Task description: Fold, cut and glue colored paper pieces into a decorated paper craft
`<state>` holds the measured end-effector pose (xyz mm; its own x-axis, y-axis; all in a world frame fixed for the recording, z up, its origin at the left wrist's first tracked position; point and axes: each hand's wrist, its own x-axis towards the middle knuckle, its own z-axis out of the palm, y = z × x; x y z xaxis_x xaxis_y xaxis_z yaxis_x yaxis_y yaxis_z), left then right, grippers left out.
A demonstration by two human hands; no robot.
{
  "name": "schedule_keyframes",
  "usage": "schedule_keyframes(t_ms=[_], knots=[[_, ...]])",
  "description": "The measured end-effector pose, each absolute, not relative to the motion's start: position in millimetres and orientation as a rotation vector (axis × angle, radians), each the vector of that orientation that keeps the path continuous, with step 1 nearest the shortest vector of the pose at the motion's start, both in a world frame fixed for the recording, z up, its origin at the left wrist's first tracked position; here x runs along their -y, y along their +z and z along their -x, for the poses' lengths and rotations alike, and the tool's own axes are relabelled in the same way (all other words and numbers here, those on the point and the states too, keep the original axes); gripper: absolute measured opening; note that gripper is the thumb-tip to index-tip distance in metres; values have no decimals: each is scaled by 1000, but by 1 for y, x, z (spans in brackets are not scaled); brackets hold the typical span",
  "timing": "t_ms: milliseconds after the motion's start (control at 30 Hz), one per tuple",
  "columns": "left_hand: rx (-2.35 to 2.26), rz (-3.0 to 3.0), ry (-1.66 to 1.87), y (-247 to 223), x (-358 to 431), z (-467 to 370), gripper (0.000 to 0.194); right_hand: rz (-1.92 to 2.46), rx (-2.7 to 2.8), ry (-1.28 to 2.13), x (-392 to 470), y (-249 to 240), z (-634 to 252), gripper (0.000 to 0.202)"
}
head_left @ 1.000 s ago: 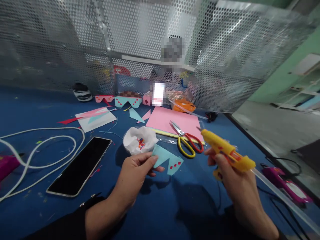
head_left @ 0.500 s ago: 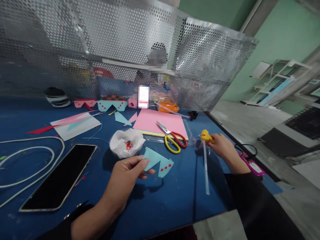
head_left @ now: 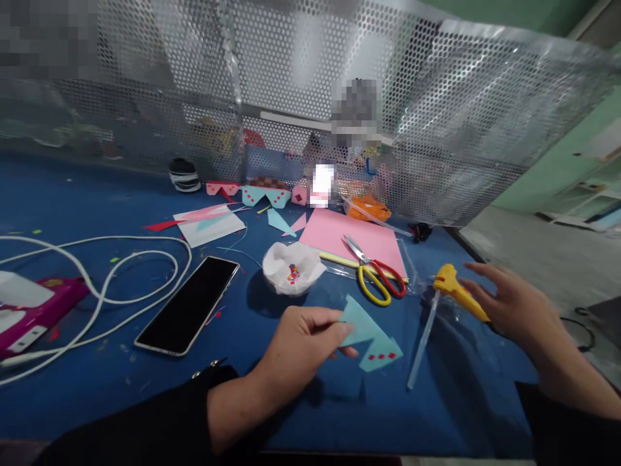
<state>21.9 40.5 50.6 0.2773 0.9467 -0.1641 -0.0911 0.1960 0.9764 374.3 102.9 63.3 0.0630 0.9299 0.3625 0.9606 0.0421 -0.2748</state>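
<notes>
My left hand (head_left: 310, 340) pinches one end of a light blue paper cutout (head_left: 369, 330) that bears small red diamonds. At the right, my right hand (head_left: 514, 310) has its fingers apart just beside a yellow glue gun (head_left: 460, 291). A clear glue stick (head_left: 424, 340) juts from the glue gun toward me. Beyond my left hand is a bowl lined with white tissue (head_left: 276, 265), with small red and blue bits inside. Scissors with red and yellow handles (head_left: 376, 275) lie partly on pink paper (head_left: 349, 233).
A black phone (head_left: 189, 307) and looped white cable (head_left: 101, 291) lie at the left, near a magenta device (head_left: 48, 310). Paper masks (head_left: 266, 196) stand at the back before a perforated metal screen (head_left: 291, 65). An orange item (head_left: 367, 208) sits behind the pink paper.
The view has turned left, bringing the magenta device in. My right hand has let go of the yellow glue gun, and its fingers have spread. My left hand still holds the cutout.
</notes>
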Motion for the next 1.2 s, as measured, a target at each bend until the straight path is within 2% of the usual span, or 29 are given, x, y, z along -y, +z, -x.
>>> schedule_keyframes(t_ms=[100, 167, 233, 300, 367, 433, 533, 733, 867, 1033, 1200], knots=[[-848, -1136, 827, 59, -31, -19, 20, 1611, 2009, 244, -96, 87, -329, 44], [-735, -1122, 763, 68, -24, -15, 20, 1393, 2125, 494, -93, 99, -289, 39], [-638, -1112, 709, 77, -19, -11, 22, 1111, 2236, 908, -92, 104, -247, 41], [-569, -1110, 677, 84, -15, -7, 23, 970, 2354, 1179, -91, 105, -207, 45], [-531, -1114, 687, 88, -13, -5, 23, 880, 2443, 1262, -91, 100, -175, 49], [-518, -1129, 717, 88, -13, -2, 22, 783, 2651, 1103, -93, 94, -154, 34], [-596, -1128, 781, 81, -16, 4, 21, 864, 2732, 669, -102, 88, -140, 14], [-887, -945, 1004, 54, -13, 25, 22, 1063, 2491, 247, -127, 89, -133, 13], [-843, -1000, 947, 37, -4, 38, 22, 852, 2694, 97, -131, 91, -104, 17], [-691, -1089, 899, 31, -2, 45, 20, 581, 3012, -279, -135, 80, -52, 25], [-647, -1040, 909, 31, -2, 47, 18, 472, 3031, -255, -141, 65, -36, 20]])
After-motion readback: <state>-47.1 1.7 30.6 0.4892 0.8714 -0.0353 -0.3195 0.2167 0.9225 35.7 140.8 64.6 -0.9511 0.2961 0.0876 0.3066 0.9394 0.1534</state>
